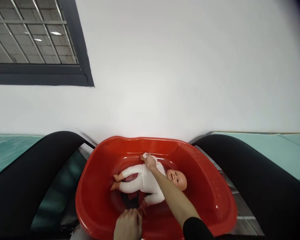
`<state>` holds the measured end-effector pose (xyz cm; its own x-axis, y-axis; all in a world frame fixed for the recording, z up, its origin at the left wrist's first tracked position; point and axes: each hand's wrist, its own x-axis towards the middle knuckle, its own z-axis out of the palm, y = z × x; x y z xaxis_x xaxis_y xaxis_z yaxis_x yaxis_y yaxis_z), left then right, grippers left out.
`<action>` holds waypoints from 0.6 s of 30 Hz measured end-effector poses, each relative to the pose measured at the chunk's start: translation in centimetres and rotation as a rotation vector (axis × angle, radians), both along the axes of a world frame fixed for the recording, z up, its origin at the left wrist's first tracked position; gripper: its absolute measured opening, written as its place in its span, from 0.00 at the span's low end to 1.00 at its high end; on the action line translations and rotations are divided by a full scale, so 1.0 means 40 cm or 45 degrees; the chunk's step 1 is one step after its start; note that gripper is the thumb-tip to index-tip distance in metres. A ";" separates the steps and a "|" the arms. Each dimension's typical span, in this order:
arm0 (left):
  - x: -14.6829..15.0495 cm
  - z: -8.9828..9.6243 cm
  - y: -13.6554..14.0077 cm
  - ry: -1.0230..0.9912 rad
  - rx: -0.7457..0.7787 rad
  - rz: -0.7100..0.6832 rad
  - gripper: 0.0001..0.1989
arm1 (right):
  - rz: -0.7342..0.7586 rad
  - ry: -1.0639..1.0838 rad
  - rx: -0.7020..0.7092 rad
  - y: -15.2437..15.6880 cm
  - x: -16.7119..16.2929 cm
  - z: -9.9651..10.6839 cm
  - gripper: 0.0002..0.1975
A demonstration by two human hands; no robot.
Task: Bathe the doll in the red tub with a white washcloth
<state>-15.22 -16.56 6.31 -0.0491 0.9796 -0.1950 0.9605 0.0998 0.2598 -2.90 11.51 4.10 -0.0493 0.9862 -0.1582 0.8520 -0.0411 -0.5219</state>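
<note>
A baby doll (145, 180) in white clothing lies on its back in a red plastic tub (212, 193), its bare head to the right and its bare feet to the left. My right hand (150, 162) reaches across the doll to its far arm. The fingers are closed on a small white cloth with a faint pattern, which lies against the doll's far hand. My left hand (128, 224) is at the near side of the tub, fingers curled in, beside the doll's near hand. Whatever it may hold is hidden under the fingers.
Black curved armrests (252, 173) flank the tub on both sides. Pale green surfaces (267, 146) lie beyond them. Behind the tub rises a white wall (165, 73), with a dark-framed barred window (85, 66) at the upper left.
</note>
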 end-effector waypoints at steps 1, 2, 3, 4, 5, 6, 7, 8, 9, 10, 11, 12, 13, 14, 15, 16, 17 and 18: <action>0.001 -0.006 0.001 0.009 0.006 0.006 0.17 | -0.021 0.004 -0.023 0.000 -0.038 -0.019 0.17; 0.002 -0.011 0.002 0.017 0.013 0.010 0.17 | -0.037 0.021 -0.043 0.000 -0.070 -0.032 0.18; 0.003 -0.015 0.003 0.019 0.016 0.011 0.16 | -0.037 0.048 -0.051 0.001 -0.097 -0.039 0.18; 0.003 -0.017 0.004 0.019 0.021 0.014 0.16 | -0.021 0.086 -0.046 0.001 -0.116 -0.039 0.18; 0.004 -0.018 0.004 0.017 0.030 0.017 0.15 | 0.002 0.129 -0.031 0.001 -0.128 -0.034 0.17; 0.004 -0.017 0.004 0.015 0.042 0.021 0.15 | 0.026 0.174 -0.009 -0.002 -0.130 -0.025 0.15; 0.003 -0.014 0.003 0.012 0.054 0.027 0.15 | 0.047 0.216 0.020 -0.007 -0.124 -0.011 0.14; 0.003 -0.009 0.003 0.010 0.066 0.028 0.16 | 0.063 0.249 0.050 -0.018 -0.109 0.005 0.13; 0.002 -0.002 0.002 0.006 0.075 0.026 0.16 | 0.070 0.271 0.078 -0.035 -0.086 0.022 0.13; 0.001 0.006 0.001 0.002 0.079 0.017 0.17 | 0.075 0.292 0.107 -0.060 -0.054 0.039 0.13; 0.000 0.015 -0.001 -0.002 0.080 0.003 0.17 | 0.085 0.318 0.139 -0.095 -0.015 0.056 0.13; -0.001 0.024 -0.002 -0.007 0.081 -0.012 0.17 | 0.098 0.342 0.169 -0.139 0.029 0.073 0.13; -0.003 0.034 -0.004 -0.013 0.082 -0.027 0.18 | 0.121 0.383 0.209 -0.192 0.077 0.087 0.14; -0.004 0.043 -0.007 -0.020 0.080 -0.036 0.18 | 0.162 0.424 0.249 -0.253 0.127 0.101 0.15; -0.007 0.051 -0.009 -0.027 0.075 -0.038 0.18 | 0.175 0.431 0.268 -0.319 0.175 0.113 0.16; -0.010 0.058 -0.010 -0.038 0.063 -0.037 0.18 | 0.164 0.423 0.285 -0.388 0.220 0.124 0.16; -0.013 0.063 -0.011 -0.052 0.039 -0.033 0.18 | 0.176 0.410 0.286 -0.454 0.259 0.132 0.17; -0.018 0.066 -0.010 -0.068 0.003 -0.031 0.18 | 0.174 0.383 0.282 -0.516 0.291 0.139 0.17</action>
